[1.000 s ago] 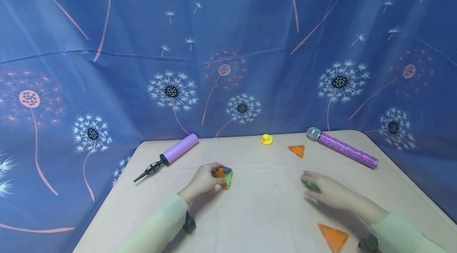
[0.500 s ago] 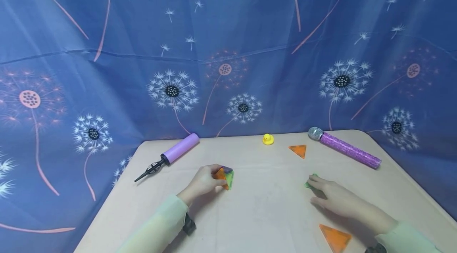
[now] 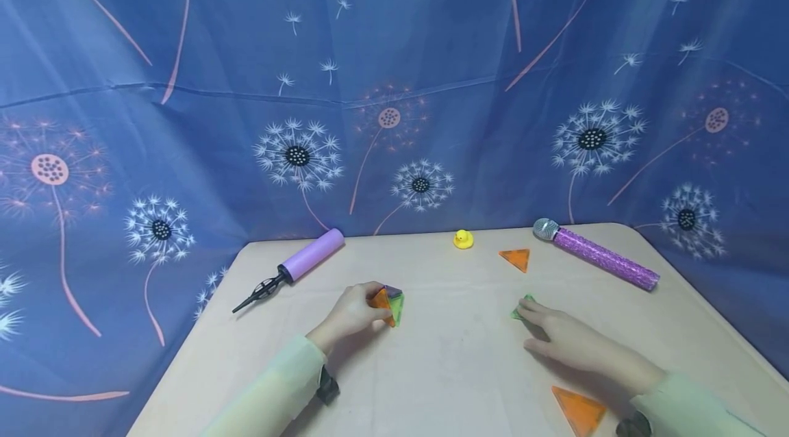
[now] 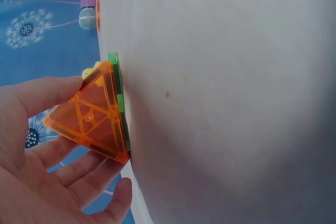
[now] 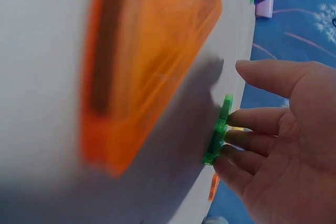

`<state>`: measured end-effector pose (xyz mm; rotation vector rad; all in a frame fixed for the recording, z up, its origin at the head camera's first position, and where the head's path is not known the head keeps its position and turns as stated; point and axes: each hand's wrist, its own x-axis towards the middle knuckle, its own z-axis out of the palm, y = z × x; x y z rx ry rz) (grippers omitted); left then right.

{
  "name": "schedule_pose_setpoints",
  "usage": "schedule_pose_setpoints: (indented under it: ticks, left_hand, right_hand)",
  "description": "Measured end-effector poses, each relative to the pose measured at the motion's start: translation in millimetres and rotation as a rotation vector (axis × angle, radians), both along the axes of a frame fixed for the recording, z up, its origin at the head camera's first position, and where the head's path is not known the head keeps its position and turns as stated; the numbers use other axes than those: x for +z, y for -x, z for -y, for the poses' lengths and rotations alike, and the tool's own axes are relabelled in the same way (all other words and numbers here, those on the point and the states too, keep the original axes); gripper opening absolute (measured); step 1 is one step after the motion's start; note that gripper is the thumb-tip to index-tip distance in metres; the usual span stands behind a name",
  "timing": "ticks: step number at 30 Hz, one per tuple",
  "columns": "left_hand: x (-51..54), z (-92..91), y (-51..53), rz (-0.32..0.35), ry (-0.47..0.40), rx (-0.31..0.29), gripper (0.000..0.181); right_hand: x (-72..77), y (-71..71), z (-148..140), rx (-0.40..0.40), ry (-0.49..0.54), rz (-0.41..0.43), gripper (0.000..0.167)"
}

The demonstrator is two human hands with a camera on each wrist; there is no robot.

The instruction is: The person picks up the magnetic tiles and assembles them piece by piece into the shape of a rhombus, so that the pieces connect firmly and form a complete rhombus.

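My left hand [image 3: 353, 314] holds a small upright cluster of translucent tiles: an orange triangle [image 3: 381, 305], a purple piece [image 3: 392, 292] and a green piece [image 3: 397, 310]. In the left wrist view, thumb and fingers grip the orange triangle [image 4: 89, 115], with the green tile [image 4: 121, 100] low against the table. My right hand [image 3: 570, 338] rests its straight fingertips on a flat green tile [image 3: 516, 314]. In the right wrist view the fingers touch that green tile [image 5: 218, 132], while the thumb stands apart from it.
One orange triangle [image 3: 579, 411] lies near my right wrist, another [image 3: 516, 259] farther back. A yellow duck [image 3: 463, 239], a purple glittery microphone [image 3: 600, 256] and a purple pump [image 3: 311, 255] lie toward the back. Behind hangs a blue curtain [image 3: 481, 149].
My right hand first shifted slightly right, then back left with the green tile under its fingertips; more of the tile shows past them. My left hand has stayed still, holding the cluster.
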<state>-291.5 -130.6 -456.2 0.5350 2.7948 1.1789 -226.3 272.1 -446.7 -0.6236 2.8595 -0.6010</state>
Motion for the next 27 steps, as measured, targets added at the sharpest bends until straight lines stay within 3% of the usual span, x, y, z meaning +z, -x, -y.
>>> schedule_pose_setpoints:
  ticks: [11,18,27]
  left_hand:
    - [-1.6,-0.3,1.0,0.004,0.001,-0.001,0.039]
    - [-3.0,-0.2,0.8,0.016,0.002,-0.002,0.041]
    - [-2.5,-0.7,0.0,-0.005,0.003,0.010,0.041]
  right_hand:
    - [-1.3,9.7,36.3,0.069,0.036,0.046,0.068]
    - [-5.1,15.5,57.0,0.156,0.052,0.023,0.067]
    - [1.3,18.5,86.3,0.229,0.048,0.026,0.066]
